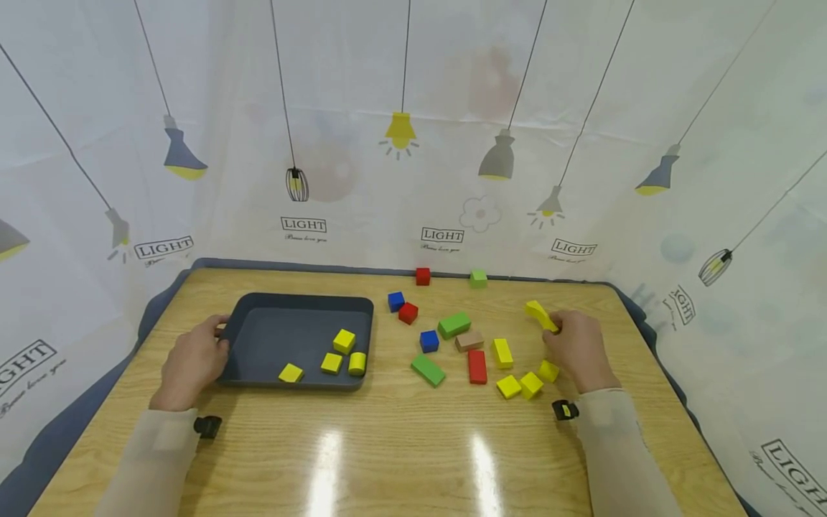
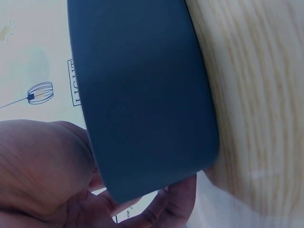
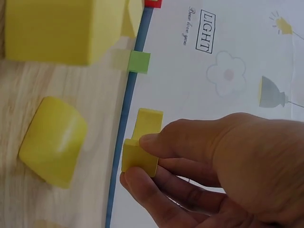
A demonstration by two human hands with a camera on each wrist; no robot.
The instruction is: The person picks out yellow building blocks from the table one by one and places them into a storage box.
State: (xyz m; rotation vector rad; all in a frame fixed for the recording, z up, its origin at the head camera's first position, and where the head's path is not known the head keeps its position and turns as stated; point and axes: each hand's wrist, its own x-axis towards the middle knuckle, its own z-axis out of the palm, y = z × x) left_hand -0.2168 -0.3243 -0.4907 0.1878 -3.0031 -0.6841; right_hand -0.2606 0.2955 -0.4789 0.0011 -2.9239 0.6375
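My left hand [image 1: 196, 359] grips the left end of a dark grey tray [image 1: 278, 323]; in the left wrist view its fingers curl at the tray's wall [image 2: 147, 95]. Inside the tray lie several yellow blocks [image 1: 344, 341], one of them a cylinder [image 1: 357, 363]. On the right, my right hand [image 1: 579, 348] pinches a yellow arch block [image 1: 539, 314] between thumb and fingers, raised above the table. The right wrist view shows that curved block [image 3: 145, 124] at the fingertips. Just below this hand sits a yellow block with a rounded face [image 3: 54, 142], also seen from the head [image 1: 548, 371].
Between tray and right hand lie more blocks: yellow [image 1: 502, 353], red [image 1: 477, 367], green [image 1: 454, 325], blue [image 1: 429, 341] and a brown one [image 1: 469, 341]. A red cube [image 1: 423, 276] and a light green cube [image 1: 478, 278] stand at the wooden table's back edge, before a printed cloth.
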